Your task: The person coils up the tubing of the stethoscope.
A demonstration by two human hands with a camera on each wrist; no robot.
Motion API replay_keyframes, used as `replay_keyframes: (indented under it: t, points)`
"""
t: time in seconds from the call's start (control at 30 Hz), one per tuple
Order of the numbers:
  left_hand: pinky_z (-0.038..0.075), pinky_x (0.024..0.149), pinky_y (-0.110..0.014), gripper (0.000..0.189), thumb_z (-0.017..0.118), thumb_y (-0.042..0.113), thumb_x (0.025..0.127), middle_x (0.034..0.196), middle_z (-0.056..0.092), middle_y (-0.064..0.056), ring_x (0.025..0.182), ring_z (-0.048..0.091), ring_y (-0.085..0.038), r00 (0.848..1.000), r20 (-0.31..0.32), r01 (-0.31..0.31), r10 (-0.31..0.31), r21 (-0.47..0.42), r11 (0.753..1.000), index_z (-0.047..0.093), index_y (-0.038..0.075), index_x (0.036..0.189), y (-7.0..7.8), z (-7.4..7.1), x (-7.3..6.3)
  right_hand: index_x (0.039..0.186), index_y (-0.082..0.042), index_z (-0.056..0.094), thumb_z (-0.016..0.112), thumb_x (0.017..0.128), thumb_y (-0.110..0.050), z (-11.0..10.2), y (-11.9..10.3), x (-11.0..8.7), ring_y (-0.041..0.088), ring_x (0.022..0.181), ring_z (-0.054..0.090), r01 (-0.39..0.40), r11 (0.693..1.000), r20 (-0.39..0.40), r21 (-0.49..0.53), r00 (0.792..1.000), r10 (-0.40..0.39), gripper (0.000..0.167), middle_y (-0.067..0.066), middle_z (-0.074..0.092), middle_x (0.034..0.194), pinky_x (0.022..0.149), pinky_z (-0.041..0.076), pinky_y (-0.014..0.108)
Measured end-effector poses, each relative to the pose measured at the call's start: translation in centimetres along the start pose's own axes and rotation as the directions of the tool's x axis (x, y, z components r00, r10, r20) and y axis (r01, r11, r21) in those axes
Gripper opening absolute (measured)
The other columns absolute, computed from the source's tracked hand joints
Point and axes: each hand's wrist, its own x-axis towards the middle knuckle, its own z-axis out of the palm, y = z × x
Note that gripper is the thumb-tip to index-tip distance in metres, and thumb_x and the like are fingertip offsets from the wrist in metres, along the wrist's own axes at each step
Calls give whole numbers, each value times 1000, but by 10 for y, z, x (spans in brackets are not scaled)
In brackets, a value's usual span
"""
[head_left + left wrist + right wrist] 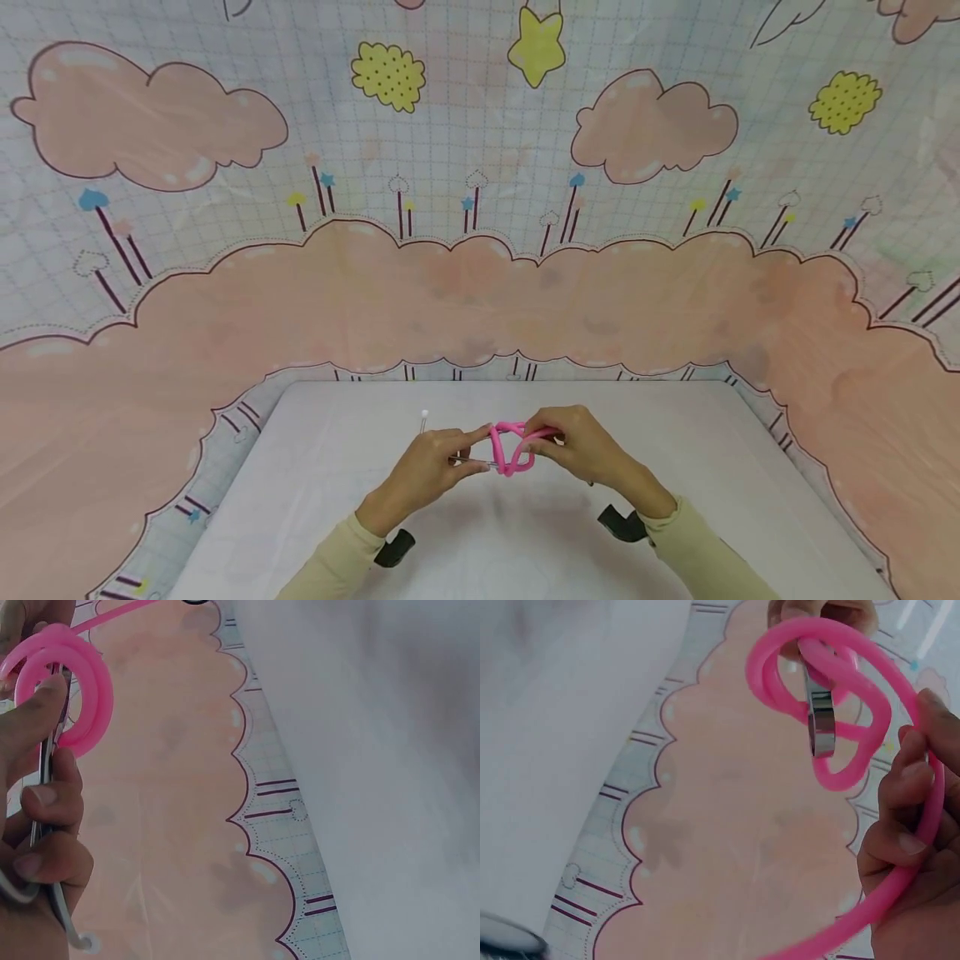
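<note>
My left hand [431, 462] grips a slim metal piece [46, 776] with thin rods, one ending in a white tip [424, 413]. Around its far end a bright pink flexible cord [497, 450] is looped several times. In the right wrist view a flat, shiny band of the metal piece [823, 727] shows inside the pink loops [877, 712]. My right hand [577, 442] pinches the cord beside the loops, and a length of it runs across the fingers [911, 784] and down. The metal piece's exact kind cannot be told.
Both hands are above a white table [480, 567]. A backdrop [480, 300] printed with pink clouds and stars hangs behind it. Dark bands are at the wrists, one by the left sleeve [330, 558], one by the right sleeve [697, 550].
</note>
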Motion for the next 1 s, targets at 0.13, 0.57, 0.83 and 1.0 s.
replay_keyframes:
  t: [0.13,0.57,0.83,1.0]
  points:
    - [45,60,-12,53,78,32,81,71,58,10,64,46,0,998,47,-35,37,-36,999,65,18,131,2,-1,0,93,-10,71,77,83,-17,0,3,0,1,66,54,39,998,-13,44,999,-38,14,0,69,79,60,52,19]
    - [39,56,-6,54,81,31,79,67,56,9,61,41,4,979,142,-134,146,-95,986,66,20,130,10,3,0,90,-13,72,76,84,-27,-2,8,0,-3,64,54,103,984,80,147,990,-116,16,-2,69,78,57,53,20]
    - [37,56,-2,52,78,36,81,67,57,10,61,40,6,966,133,-203,224,-150,967,67,16,128,15,5,-3,89,-11,75,77,82,-17,-1,12,-1,-3,67,51,146,958,108,245,978,-177,9,2,69,77,56,51,20]
    - [37,56,-2,52,80,33,80,67,59,10,59,40,5,965,119,-209,232,-176,962,68,15,127,17,6,-4,87,-2,74,74,81,1,2,18,-1,-1,66,52,179,924,106,337,968,-226,7,10,67,75,55,50,21]
